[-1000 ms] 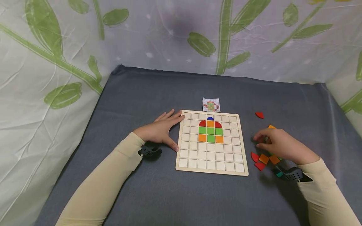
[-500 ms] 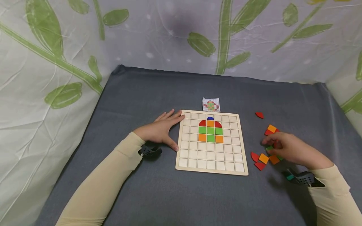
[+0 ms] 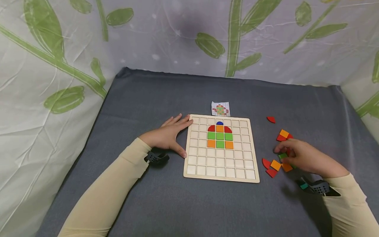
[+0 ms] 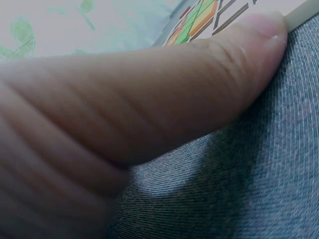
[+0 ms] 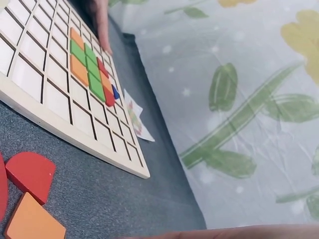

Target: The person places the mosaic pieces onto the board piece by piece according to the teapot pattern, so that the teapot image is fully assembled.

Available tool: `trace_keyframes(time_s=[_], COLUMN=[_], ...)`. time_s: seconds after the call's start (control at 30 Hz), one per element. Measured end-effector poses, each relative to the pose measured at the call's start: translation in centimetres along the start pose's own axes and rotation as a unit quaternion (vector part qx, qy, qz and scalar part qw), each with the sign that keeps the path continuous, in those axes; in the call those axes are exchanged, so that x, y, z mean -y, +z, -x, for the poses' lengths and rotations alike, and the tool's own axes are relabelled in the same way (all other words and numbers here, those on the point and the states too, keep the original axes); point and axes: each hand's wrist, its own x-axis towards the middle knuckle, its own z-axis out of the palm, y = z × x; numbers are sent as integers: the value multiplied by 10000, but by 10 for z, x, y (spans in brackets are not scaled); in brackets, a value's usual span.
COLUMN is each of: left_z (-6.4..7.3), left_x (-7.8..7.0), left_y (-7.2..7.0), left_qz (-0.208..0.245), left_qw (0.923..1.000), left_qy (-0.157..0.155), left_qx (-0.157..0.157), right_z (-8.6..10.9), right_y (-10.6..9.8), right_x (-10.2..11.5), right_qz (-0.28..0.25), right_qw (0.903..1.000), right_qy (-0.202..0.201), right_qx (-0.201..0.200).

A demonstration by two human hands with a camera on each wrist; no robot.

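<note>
A wooden grid board (image 3: pixel 220 171) lies mid-table, bearing a pattern of coloured tiles (image 3: pixel 220 136): blue on top, red and orange below it, then green, then orange and green. My left hand (image 3: pixel 165 135) is spread at the board's left side, fingertips and thumb touching its edge; the left wrist view shows the thumb (image 4: pixel 174 94) against the frame. My right hand (image 3: pixel 308 156) hovers low over loose pieces, fingers bent, with a gap between forefinger and thumb. A green tile (image 3: pixel 283 156) shows beneath that gap, partly hidden by the hand.
A small pattern card (image 3: pixel 220 109) lies behind the board. Near my right hand lie orange tiles (image 3: pixel 275 165) and red quarter-circle pieces (image 3: pixel 271 172). One red piece (image 3: pixel 270 119) sits apart, farther back. Cloth walls (image 3: pixel 177 36) stand at the table's back and sides.
My right hand has moved to the right from the near side of the loose pieces, uncovering an orange tile and a green one. In the last half second it has stayed still. The left hand has not moved.
</note>
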Motion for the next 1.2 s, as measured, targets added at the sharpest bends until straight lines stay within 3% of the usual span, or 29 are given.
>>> trace_keyframes(time_s=[0.37, 0.53, 0.93, 1.2], left_z=[0, 1, -1, 0], left_x=[-2, -3, -1, -1], left_y=[-1, -2, -1, -1], left_qz=[9, 13, 5, 38], left_qw=[10000, 10000, 10000, 10000], left_qy=[-19, -41, -56, -36], left_qx=[19, 31, 12, 9], right_z=[5, 8, 9, 7], right_y=[-1, -3, -5, -8], right_x=[-2, -2, -1, 7], right_qz=[301, 212, 158, 197], right_qw=[9994, 9994, 9989, 9995], right_qy=[124, 250, 393, 241], right_qx=[-66, 138, 194, -94])
